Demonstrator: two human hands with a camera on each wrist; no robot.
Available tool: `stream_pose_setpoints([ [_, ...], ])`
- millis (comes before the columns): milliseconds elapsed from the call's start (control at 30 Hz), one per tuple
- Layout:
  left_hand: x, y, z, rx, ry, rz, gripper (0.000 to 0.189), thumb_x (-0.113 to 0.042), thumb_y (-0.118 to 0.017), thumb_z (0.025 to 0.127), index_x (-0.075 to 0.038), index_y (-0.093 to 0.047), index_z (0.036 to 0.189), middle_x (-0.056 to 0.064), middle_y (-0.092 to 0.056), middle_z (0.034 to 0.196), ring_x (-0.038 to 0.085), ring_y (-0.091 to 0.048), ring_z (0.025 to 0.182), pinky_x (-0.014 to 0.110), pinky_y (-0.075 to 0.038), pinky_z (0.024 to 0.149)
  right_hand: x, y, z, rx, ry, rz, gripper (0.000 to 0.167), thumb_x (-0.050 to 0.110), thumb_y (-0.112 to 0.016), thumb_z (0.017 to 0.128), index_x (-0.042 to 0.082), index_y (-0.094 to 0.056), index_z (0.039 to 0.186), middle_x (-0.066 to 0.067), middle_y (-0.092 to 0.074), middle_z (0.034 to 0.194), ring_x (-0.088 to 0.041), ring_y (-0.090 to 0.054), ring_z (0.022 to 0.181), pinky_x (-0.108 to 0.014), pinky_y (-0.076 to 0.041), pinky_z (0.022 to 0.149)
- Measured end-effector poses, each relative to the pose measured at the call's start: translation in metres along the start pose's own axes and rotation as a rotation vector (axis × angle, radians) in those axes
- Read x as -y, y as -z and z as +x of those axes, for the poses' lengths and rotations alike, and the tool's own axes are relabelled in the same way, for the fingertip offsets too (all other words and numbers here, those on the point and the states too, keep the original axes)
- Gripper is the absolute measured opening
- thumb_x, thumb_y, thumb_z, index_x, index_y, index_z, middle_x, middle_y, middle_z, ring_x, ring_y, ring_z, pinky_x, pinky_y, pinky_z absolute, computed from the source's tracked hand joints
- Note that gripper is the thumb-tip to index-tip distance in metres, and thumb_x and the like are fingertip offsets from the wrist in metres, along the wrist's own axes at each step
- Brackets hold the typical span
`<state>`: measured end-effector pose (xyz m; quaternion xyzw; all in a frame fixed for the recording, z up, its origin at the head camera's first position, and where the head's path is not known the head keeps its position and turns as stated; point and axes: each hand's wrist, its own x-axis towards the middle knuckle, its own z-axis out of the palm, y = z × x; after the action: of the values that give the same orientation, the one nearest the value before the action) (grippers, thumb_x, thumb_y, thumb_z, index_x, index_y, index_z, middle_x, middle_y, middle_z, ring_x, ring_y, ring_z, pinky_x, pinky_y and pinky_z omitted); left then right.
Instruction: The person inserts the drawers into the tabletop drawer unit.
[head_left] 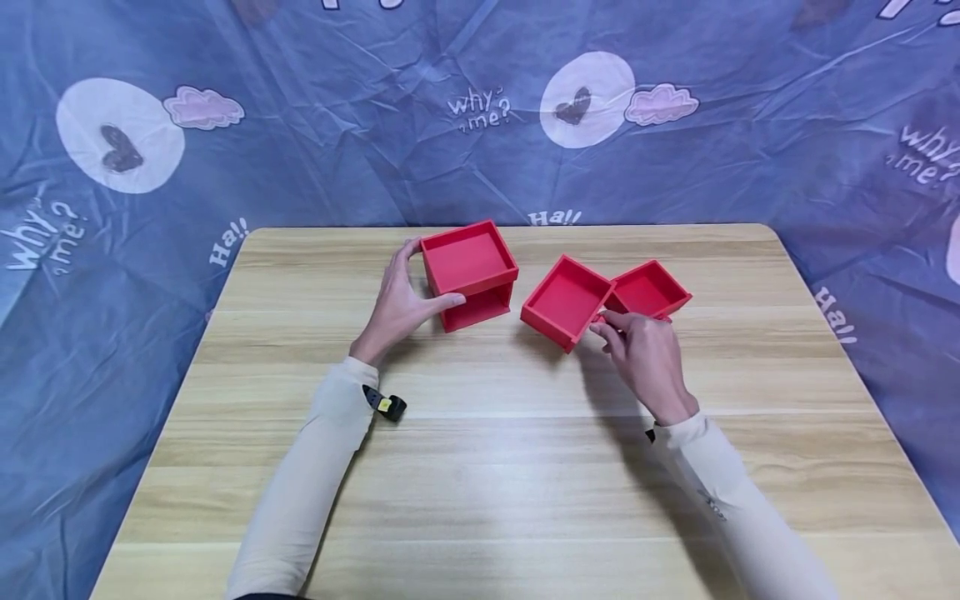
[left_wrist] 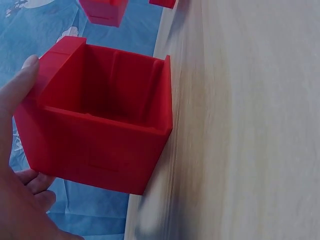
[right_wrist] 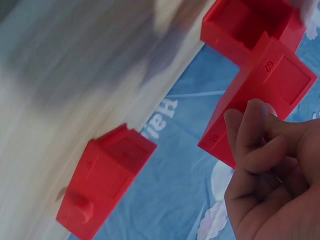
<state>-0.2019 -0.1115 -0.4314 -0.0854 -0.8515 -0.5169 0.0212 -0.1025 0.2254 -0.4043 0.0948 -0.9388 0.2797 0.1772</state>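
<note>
My left hand (head_left: 396, 302) grips the left side of a red box-shaped cabinet (head_left: 470, 258), with the thumb at its front edge and the fingers behind. The cabinet has a shallow tray top and a hollow, open-fronted compartment (left_wrist: 125, 90) below. My right hand (head_left: 648, 354) pinches the knob of a red drawer (head_left: 567, 300), held above the table just right of the cabinet. Small raised or engraved digits show on that drawer's front (right_wrist: 242, 110). A second red drawer (head_left: 648, 287) lies on the table behind my right hand, its round knob (right_wrist: 80, 207) seen in the right wrist view.
The light wood table (head_left: 480, 483) ends at a back edge close behind the cabinet and drawers. Blue printed cloth (head_left: 360, 150) hangs behind it and at both sides.
</note>
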Motion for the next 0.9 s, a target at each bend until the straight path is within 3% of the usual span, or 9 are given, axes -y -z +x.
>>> stream_pose_setpoints([
  [233, -0.004, -0.01, -0.002, -0.056, 0.012, -0.03, 0.112, -0.045, -0.09, 0.076, -0.009, -0.025, 0.16, 0.009, -0.035, 0.16, 0.029, -0.032, 0.15, 0.053, -0.035, 0.118, 0.016, -0.018, -0.01, 0.032, 0.041, 0.034, 0.028, 0.004, -0.084, 0.086, -0.01, -0.077, 0.108, -0.019, -0.074, 0.076, -0.028, -0.071, 0.058, -0.046, -0.058, 0.058],
  [567, -0.011, -0.025, -0.008, -0.109, 0.022, -0.051, 0.109, -0.04, -0.089, 0.078, -0.008, -0.023, 0.159, 0.012, -0.037, 0.156, 0.029, -0.039, 0.144, 0.049, -0.045, 0.111, 0.033, -0.047, -0.011, 0.136, -0.026, -0.013, 0.029, 0.014, -0.082, 0.091, -0.002, -0.078, 0.115, -0.019, -0.077, 0.095, -0.03, -0.067, 0.065, -0.037, -0.047, 0.054],
  [900, -0.011, -0.027, -0.009, -0.137, 0.032, -0.035, 0.11, -0.044, -0.089, 0.078, -0.008, -0.023, 0.159, 0.012, -0.038, 0.156, 0.028, -0.04, 0.143, 0.049, -0.046, 0.111, 0.04, -0.059, -0.007, 0.143, -0.041, -0.044, 0.026, 0.015, -0.08, 0.092, 0.0, -0.079, 0.114, -0.015, -0.076, 0.082, -0.027, -0.06, 0.058, -0.037, -0.045, 0.051],
])
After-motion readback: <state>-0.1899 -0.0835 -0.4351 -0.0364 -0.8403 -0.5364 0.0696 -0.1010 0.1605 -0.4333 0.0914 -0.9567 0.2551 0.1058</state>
